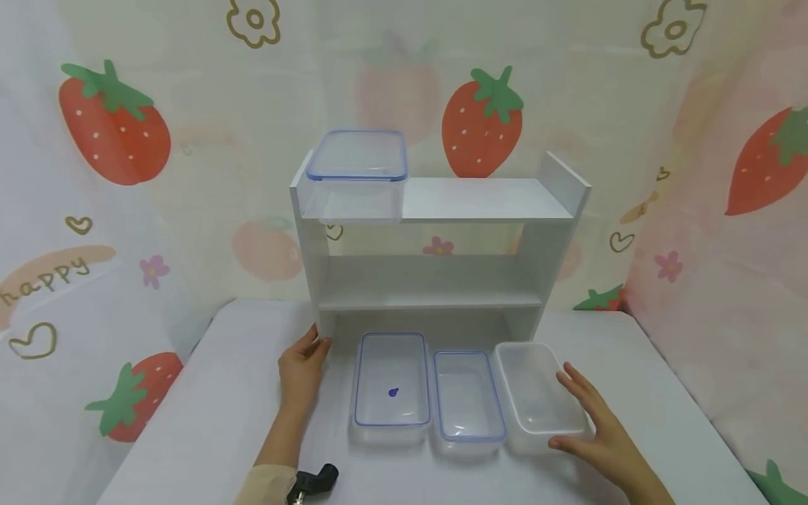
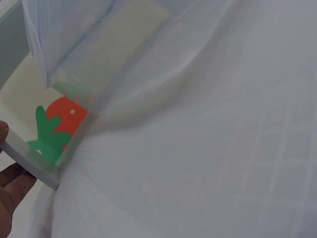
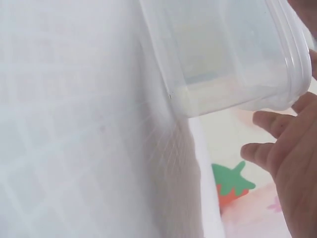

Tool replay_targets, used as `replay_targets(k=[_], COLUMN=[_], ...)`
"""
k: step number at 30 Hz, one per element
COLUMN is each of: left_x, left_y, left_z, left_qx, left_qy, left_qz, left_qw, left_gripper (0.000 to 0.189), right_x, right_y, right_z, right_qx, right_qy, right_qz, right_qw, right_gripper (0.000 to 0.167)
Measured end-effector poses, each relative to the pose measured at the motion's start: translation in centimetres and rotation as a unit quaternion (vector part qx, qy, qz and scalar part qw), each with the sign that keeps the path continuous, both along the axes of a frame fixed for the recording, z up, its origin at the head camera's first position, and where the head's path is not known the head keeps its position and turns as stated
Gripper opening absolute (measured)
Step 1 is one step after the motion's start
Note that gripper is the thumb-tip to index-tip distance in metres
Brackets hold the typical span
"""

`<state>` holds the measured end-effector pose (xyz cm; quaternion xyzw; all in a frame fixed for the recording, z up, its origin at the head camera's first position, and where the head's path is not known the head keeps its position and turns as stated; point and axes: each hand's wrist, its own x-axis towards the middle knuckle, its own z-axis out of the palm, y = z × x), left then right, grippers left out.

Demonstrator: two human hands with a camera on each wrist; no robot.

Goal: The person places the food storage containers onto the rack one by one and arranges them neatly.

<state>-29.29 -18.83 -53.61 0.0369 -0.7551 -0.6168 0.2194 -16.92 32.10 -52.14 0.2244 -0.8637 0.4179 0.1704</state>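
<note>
A white shelf rack [image 1: 429,280] stands on the table. My left hand [image 1: 303,368] pinches the lower front edge of its left side panel. In the left wrist view, the thumb and fingers [image 2: 19,187] lie on opposite faces of that panel [image 2: 37,166]. At the right end of the front row is a clear food container with a whitish lid [image 1: 536,389]. My right hand [image 1: 596,431] is at its right side, fingers spread, thumb near the front corner. In the right wrist view, fingers [image 3: 270,124] extend past the container [image 3: 233,59]; firm contact is unclear.
A large blue-rimmed container [image 1: 360,182] sits on the rack's top shelf at the left. Two more blue-rimmed containers, a larger one [image 1: 391,382] and a narrower one [image 1: 469,396], stand before the rack. Strawberry-printed cloth [image 1: 265,126] hangs behind.
</note>
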Motion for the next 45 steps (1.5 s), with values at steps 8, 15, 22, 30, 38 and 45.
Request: replay_targets(k=[8,15,22,30,38,45], left_x=[-0.1,-0.1,-0.2,-0.3,0.0,0.2], left_y=[-0.1,0.0,-0.1,-0.1,-0.1,-0.1], left_z=[0.0,0.0,-0.2,-0.3,-0.2,0.0], left_qx=[-0.005,-0.009,-0.004,0.0,-0.002,0.003], left_qy=[0.007,0.007,0.004,0.009,-0.008,-0.016], left_qz=[0.001,0.002,-0.003,0.005,0.0,-0.008], left_qw=[1.0,0.9999,1.0,0.9999,1.0,0.9998], left_gripper=[0.049,0.049,0.05,0.048,0.05,0.051], right_x=[-0.2,-0.4,-0.3,-0.5,-0.6,-0.7], right_y=[0.2,0.5,0.5,0.5,0.4,0.5], right_z=[-1.0,-1.5,-1.5,-1.8,-1.9,-2.1], right_qx=[0.0,-0.001,-0.016,-0.001,0.004,0.002], right_qy=[-0.031,-0.047,-0.076,-0.041,-0.043,-0.047], right_qz=[0.005,0.004,0.013,0.02,0.009,-0.001], right_qw=[0.9995,0.9989,0.9969,0.999,0.999,0.9989], right_gripper=[0.106,0.105,0.104,0.108,0.103,0.101])
